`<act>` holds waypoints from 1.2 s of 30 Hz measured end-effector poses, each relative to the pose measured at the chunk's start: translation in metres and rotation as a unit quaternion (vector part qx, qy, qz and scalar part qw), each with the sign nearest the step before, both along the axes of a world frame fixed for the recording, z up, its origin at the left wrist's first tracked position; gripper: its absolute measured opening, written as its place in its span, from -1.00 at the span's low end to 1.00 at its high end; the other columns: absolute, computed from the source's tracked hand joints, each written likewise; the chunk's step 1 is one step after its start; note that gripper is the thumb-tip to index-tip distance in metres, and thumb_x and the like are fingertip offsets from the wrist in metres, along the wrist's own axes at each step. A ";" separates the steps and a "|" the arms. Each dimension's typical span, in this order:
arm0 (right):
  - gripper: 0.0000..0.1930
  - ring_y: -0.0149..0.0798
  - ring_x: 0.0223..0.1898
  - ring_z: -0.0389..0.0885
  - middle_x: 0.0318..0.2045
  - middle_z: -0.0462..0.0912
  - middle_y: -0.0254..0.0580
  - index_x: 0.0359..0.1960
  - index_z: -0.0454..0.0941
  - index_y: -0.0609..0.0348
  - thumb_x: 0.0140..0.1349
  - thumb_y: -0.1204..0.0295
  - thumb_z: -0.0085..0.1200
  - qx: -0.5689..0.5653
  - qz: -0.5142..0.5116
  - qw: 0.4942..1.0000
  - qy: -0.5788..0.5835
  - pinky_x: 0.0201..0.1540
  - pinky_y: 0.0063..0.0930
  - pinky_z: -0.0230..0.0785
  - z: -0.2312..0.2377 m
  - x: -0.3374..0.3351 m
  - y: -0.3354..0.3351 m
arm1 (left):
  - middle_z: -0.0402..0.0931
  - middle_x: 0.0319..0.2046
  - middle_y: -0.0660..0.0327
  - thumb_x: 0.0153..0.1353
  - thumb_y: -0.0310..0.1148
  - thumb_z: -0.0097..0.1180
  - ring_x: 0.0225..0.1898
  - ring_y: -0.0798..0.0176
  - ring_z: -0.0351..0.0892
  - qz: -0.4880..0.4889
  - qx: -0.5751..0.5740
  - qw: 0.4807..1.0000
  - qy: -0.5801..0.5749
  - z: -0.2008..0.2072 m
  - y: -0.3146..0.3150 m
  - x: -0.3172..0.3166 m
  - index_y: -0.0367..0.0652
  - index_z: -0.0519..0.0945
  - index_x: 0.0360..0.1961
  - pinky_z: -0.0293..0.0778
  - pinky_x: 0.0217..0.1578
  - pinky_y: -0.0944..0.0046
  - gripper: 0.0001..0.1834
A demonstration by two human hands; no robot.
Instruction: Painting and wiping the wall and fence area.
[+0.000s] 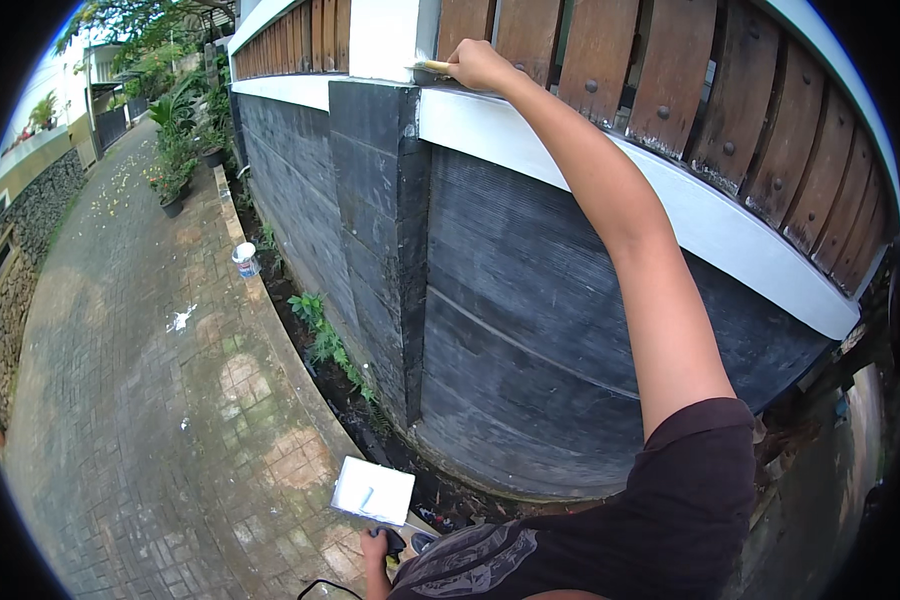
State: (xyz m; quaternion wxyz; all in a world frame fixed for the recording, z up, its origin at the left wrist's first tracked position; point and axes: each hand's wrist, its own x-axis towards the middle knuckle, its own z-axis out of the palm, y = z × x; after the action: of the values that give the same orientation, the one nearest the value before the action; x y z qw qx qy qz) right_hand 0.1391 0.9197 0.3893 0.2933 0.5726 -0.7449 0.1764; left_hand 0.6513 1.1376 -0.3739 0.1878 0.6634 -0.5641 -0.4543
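My right arm [650, 270] reaches up to the wall top. There my right hand [482, 66] is closed around a paintbrush [432, 66], its bristles pointing left against the base of the white pillar [385, 38]. Low in the picture, my left hand [374, 546] is closed beside a dark object that I cannot make out. Just beyond that hand is a white paint tray [395, 488] with a small paint roller [367, 497] in it. Whether the left hand touches the tray is hard to tell.
A dark grey wall [530, 290] carries a white ledge [560, 160] and brown wooden slats [670, 80]. A paint can [245, 262] stands on the kerb [300, 370]. Plants [325, 340] grow in the gutter. White paint spatters [180, 319] mark the paving.
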 end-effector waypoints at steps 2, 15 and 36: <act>-0.76 -0.06 -0.34 0.66 -0.33 0.66 0.12 -0.20 0.66 0.18 0.13 0.39 0.08 0.004 -0.001 1.000 -0.001 -0.17 -0.30 0.48 -0.003 0.002 0.001 | 0.55 -0.33 -0.20 -0.09 -0.30 0.16 -0.22 -0.11 0.58 -0.001 -0.004 1.000 -0.005 0.014 0.003 -0.001 -0.47 0.50 -0.22 0.45 -0.16 0.09 -0.54; -0.77 -0.12 -0.39 0.65 -0.34 0.67 0.08 -0.23 0.67 0.23 0.13 0.40 0.09 0.038 -0.019 0.998 0.040 -0.23 -0.33 0.49 -0.002 0.003 0.006 | 0.54 -0.37 -0.14 -0.09 -0.30 0.16 -0.27 -0.07 0.58 0.009 0.020 1.000 0.019 0.015 0.008 0.000 -0.42 0.49 -0.29 0.45 -0.20 0.10 -0.60; -0.75 -0.38 -0.60 0.53 -0.61 0.59 -0.19 -0.34 0.68 0.30 0.02 0.38 0.12 0.131 -0.035 0.989 0.057 -0.49 -0.54 0.41 0.080 -0.033 -0.004 | 0.56 -0.28 -0.14 -0.08 -0.32 0.16 -0.21 -0.02 0.58 0.039 0.035 0.998 0.042 0.005 -0.011 0.001 -0.44 0.50 -0.17 0.44 -0.14 0.13 -0.54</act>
State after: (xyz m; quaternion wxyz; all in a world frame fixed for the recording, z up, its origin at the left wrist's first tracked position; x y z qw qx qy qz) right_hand 0.1062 0.9154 0.4690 0.2633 0.5891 -0.7632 0.0338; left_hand 0.6521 1.1264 -0.3693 0.2056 0.6714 -0.5129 -0.4939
